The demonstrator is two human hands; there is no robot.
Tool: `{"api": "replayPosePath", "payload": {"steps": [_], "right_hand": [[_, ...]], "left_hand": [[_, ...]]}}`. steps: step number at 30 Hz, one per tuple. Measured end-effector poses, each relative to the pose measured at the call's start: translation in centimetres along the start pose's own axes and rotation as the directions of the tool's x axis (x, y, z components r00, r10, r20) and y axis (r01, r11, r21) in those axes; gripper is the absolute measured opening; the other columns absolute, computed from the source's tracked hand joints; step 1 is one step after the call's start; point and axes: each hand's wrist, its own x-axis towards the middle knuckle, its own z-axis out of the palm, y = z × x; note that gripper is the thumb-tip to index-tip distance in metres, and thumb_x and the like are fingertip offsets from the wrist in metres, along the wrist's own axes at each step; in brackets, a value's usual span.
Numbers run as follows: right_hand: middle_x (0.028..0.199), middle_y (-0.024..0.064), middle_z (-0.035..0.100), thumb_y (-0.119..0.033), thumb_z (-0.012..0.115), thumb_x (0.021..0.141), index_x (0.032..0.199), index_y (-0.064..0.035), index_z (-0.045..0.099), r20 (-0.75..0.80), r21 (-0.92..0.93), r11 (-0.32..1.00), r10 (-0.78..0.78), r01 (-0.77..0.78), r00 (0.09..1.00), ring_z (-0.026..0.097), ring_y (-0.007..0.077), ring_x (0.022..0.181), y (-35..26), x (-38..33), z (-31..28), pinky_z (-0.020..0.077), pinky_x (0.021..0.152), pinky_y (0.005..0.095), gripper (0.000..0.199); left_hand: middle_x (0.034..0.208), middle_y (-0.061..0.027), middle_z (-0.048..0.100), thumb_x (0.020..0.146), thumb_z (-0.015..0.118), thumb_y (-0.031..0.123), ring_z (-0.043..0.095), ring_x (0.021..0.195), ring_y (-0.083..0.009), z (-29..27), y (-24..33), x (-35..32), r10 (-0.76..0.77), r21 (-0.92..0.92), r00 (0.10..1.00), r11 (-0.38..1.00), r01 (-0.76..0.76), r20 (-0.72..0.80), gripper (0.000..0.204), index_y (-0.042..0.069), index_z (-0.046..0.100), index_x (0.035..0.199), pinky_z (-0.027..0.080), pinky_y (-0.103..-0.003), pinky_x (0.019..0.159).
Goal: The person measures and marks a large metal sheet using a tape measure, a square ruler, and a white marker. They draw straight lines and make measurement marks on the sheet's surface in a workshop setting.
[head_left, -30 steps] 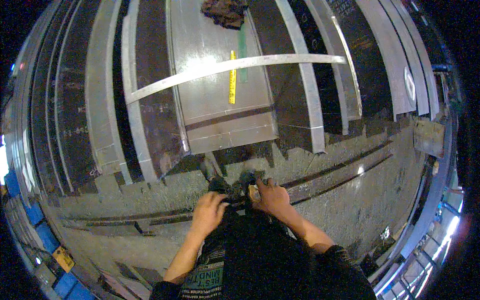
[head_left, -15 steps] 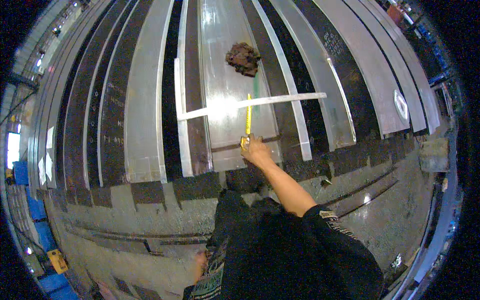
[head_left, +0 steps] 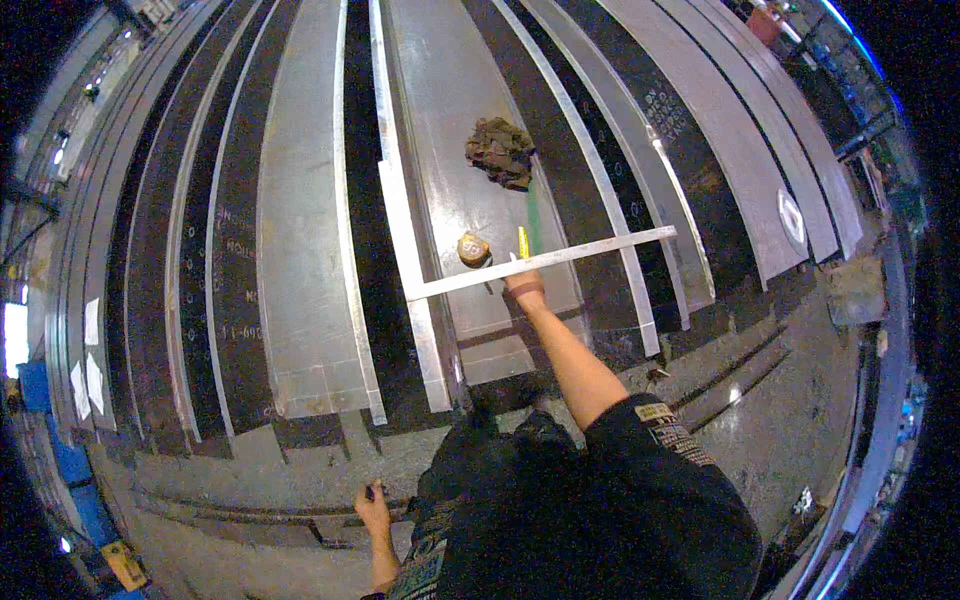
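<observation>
My right hand (head_left: pixel 525 287) reaches forward over the middle steel beam (head_left: pixel 450 110), fingers closed, at the near edge of a pale metal square's crossbar (head_left: pixel 590 249). A short yellow tape measure (head_left: pixel 522 242) blade shows just beyond that bar, in line with the hand; its case is hidden. Left of it on the beam lies a round tan-brown object (head_left: pixel 473 250) with pale marks. Farther off sits a crumpled dark-brown lump (head_left: pixel 500 153) beside a green streak. My left hand (head_left: pixel 373 508) hangs low at the left, fingers curled around something small and dark.
Long steel beams lie side by side, their cut ends facing me. White papers (head_left: pixel 93 322) lie on the far-left beams, and an oval white piece (head_left: pixel 792 217) at the right. Dark bars (head_left: pixel 240 523) and a metal block (head_left: pixel 857 292) are nearer the floor.
My right hand has moved forward to the square's crossbar, and less yellow blade shows. The round tan-brown object is now visible on the beam. My left hand has come further into view.
</observation>
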Motion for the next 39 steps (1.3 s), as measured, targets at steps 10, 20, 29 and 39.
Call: {"api": "replayPosePath", "payload": {"steps": [10, 20, 29, 39], "right_hand": [[0.099, 0.0248, 0.07, -0.041, 0.056, 0.092, 0.113, -0.0061, 0.069, -0.316, -0.485, 0.872, -0.095, -0.074, 0.944, 0.066, 0.0458, 0.091, 14.1, 6.3, -2.5, 0.0523, 0.081, 0.0522, 0.042], [0.121, 0.0248, 0.066, -0.044, 0.058, 0.089, 0.12, -0.0064, 0.066, -0.166, -0.313, 0.933, 0.129, -0.176, 0.978, 0.061, 0.0463, 0.112, 8.7, 6.8, -1.2, 0.051, 0.095, 0.0511, 0.05], [0.095, 0.0181, 0.07, -0.025, 0.074, 0.086, 0.11, -0.0004, 0.062, -0.253, 0.026, 0.986, 0.165, -0.163, 0.953, 0.066, 0.0354, 0.083, 7.2, -13.7, -4.5, 0.0529, 0.08, 0.0432, 0.037], [0.091, 0.0078, 0.069, -0.021, 0.079, 0.085, 0.105, -0.0032, 0.066, 0.284, 0.487, 0.708, 0.426, -0.511, 0.859, 0.063, 0.0176, 0.081, 8.8, -22.7, -4.2, 0.052, 0.076, 0.0353, 0.03]], "left_hand": [[0.085, -0.0114, 0.07, 0.09, 0.066, 0.012, 0.066, 0.076, -0.0255, -1.0, 20.9, 7.6, 0.551, -0.139, 0.829, 0.832, -0.537, 0.097, 0.012, 0.002, 0.07, 0.094, 0.051, -0.034, 0.073], [0.09, -0.0122, 0.072, 0.079, 0.075, 0.005, 0.069, 0.078, -0.0269, 3.1, 33.9, 2.9, 0.846, -0.481, 0.282, 0.498, -0.721, 0.453, 0.021, 0.004, 0.073, 0.101, 0.055, -0.035, 0.069], [0.105, -0.0192, 0.064, 0.094, 0.061, 0.013, 0.063, 0.099, -0.0368, 16.7, 29.9, 2.5, 0.497, -0.246, 0.576, 0.854, -0.459, 0.649, 0.024, 0.0, 0.063, 0.114, 0.049, -0.042, 0.089], [0.124, -0.0249, 0.055, 0.093, 0.061, 0.022, 0.048, 0.12, -0.0436, 29.0, 24.4, 8.1, 0.572, 0.199, 0.694, 0.691, -0.695, 0.438, 0.049, 0.005, 0.052, 0.137, 0.038, -0.055, 0.102]]}}
